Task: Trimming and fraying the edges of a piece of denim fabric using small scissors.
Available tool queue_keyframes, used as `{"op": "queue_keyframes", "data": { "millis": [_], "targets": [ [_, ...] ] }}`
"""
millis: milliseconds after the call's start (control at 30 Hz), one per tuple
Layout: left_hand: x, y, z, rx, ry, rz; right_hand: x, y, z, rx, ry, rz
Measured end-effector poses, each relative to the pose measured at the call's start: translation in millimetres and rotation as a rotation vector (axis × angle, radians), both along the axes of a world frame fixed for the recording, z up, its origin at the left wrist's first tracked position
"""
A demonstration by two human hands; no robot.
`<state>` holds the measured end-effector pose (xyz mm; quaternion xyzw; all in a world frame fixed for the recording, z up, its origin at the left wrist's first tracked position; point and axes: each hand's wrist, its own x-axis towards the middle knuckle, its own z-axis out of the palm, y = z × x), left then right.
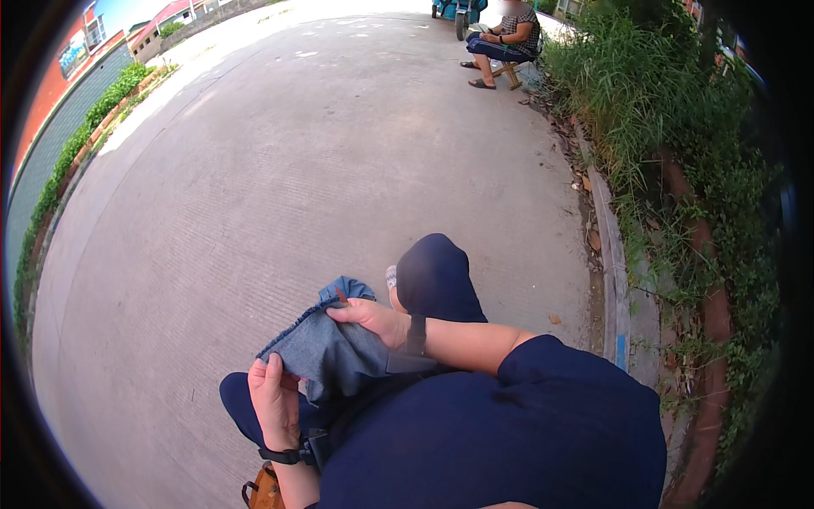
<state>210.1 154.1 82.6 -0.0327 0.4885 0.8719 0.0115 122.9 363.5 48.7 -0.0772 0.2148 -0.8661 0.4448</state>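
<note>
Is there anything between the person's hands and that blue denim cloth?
Nothing visible. The left hand grips the denim cloth at its lower edge, and the right hand pinches its upper edge, both touching it directly.

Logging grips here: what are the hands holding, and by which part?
Both hold a blue denim piece: left hand at its lower corner, right hand at its upper edge.

Count, head view:
- denim cloth (pixel 326 348): 1, held between both hands
- hands: 2, left hand (pixel 273 403) and right hand (pixel 373 318)
- wrist bands: 2, one per wrist
- seated person (pixel 507 38) in the distance: 1
- stool (pixel 511 72) under that person: 1
- brown bag (pixel 264 490) at lower edge: 1
</note>
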Motion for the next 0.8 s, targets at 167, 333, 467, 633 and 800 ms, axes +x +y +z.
{"op": "queue_keyframes", "data": {
  "millis": [167, 333, 467, 633, 800],
  "targets": [
    [-2.0, -1.6, 4.1, -0.095, 0.020, -0.088, -3.2, -3.3, 0.0, 0.054, -0.035, -0.015],
    [-2.8, 3.1, 2.9, -0.098, -0.034, -0.027, -2.0, -5.1, 4.4, 0.081, -0.039, -0.057],
    [-2.8, -4.2, -3.1, -0.019, -0.022, -0.009, -6.2, -4.8, 7.6, 0.063, -0.011, -0.022],
    [-9.9, -9.3, 23.9, -0.057, 0.037, 0.064, -29.2, -16.1, 36.1, 0.118, 0.122, -0.059],
    [-20.5, -8.2, 39.9, 0.117, 0.076, 0.081, -30.2, -11.7, 49.3, 0.103, 0.083, -0.121]
  ]
}}
